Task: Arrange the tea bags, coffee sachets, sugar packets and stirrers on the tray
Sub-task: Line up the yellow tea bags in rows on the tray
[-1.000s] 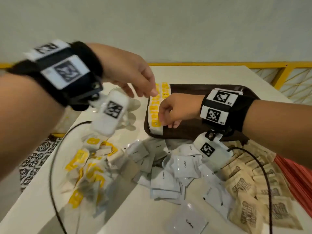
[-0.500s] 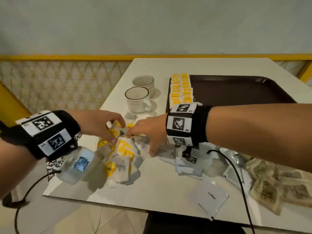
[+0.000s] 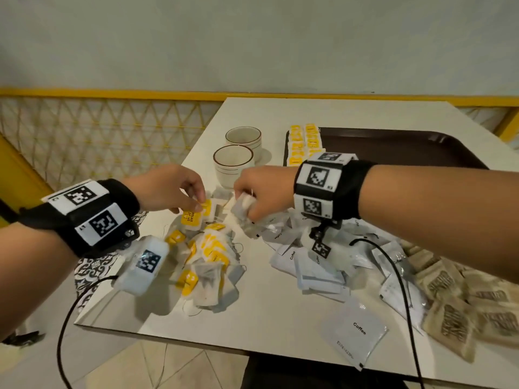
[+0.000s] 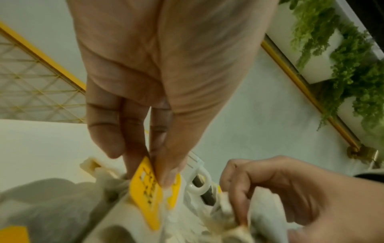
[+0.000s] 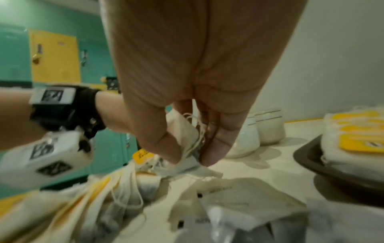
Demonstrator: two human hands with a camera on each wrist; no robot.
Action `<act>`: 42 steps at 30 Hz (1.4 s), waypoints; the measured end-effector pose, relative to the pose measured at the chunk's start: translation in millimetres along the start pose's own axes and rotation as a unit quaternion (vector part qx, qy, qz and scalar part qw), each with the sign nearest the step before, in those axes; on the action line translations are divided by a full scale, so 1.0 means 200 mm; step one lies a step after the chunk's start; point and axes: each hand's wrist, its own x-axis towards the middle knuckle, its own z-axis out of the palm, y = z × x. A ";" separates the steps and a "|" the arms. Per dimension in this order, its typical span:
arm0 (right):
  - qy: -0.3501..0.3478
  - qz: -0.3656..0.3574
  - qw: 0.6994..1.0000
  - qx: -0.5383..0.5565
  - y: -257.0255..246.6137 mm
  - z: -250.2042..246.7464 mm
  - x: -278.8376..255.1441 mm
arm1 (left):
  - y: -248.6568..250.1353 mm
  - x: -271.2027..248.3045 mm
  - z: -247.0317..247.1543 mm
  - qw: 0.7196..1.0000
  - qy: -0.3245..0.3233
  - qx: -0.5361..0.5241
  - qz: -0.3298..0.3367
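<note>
Two hands: both are now brought down to the loose heap of tea bags [image 3: 206,259] at the near left of the table [image 3: 269,313], whereas a second ago they were over the tray [image 3: 398,144]; a fresh pick-up is judged to be under way.
Tray: it is seen at the far right, with a double row of yellow-tagged bags [image 3: 304,143] already laid along its left edge; the rest of its floor is bare, so most of the arranging is judged undone.
Coffee packets: a white pile [image 3: 311,262] is left on the table under the right forearm, not yet moved.
Sugar packets: a brown pile [image 3: 460,307] is left at the near right edge.
Stirrers: none can be made out.
Cups: two cups [image 3: 234,164] are stood just behind the hands.
Left hand [image 3: 171,189]: a yellow tag [image 4: 145,189] is pinched between thumb and fingertips, its bag lifted just clear of the heap.
Right hand [image 3: 259,192]: thumb and fingers are closed on a crumpled white bag [image 5: 187,129].
Right wrist view only: tangled string is shown bunched against the held bag, a detail lost in the head view; a snag with other bags is judged possible.
Left wrist view only: print on the tag is shown, too blurred to be read.
</note>
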 end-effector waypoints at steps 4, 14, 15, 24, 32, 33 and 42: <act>0.038 0.053 0.989 0.132 0.06 -0.06 -0.06 | 0.01 -0.01 -0.03 0.997 0.027 -0.072 -0.010; 0.090 0.153 0.692 0.700 0.28 -0.05 -0.29 | 0.24 -0.04 -0.11 0.986 0.089 -0.134 0.045; 0.086 0.165 0.665 0.723 0.29 -0.04 -0.32 | 0.26 -0.03 -0.10 0.985 0.087 -0.143 0.048; 0.110 0.160 0.519 0.832 0.43 -0.02 -0.59 | 0.56 0.08 0.05 0.955 0.037 -0.281 0.084; 0.157 0.170 0.516 0.825 0.51 0.01 -0.68 | 0.87 0.21 0.21 0.927 -0.006 -0.364 0.092; 0.162 0.179 0.509 0.826 0.51 0.01 -0.68 | 0.90 0.23 0.24 0.926 -0.010 -0.366 0.095; 0.167 0.192 0.449 0.856 0.61 0.10 -0.77 | 1.01 0.30 0.39 0.909 -0.044 -0.407 0.085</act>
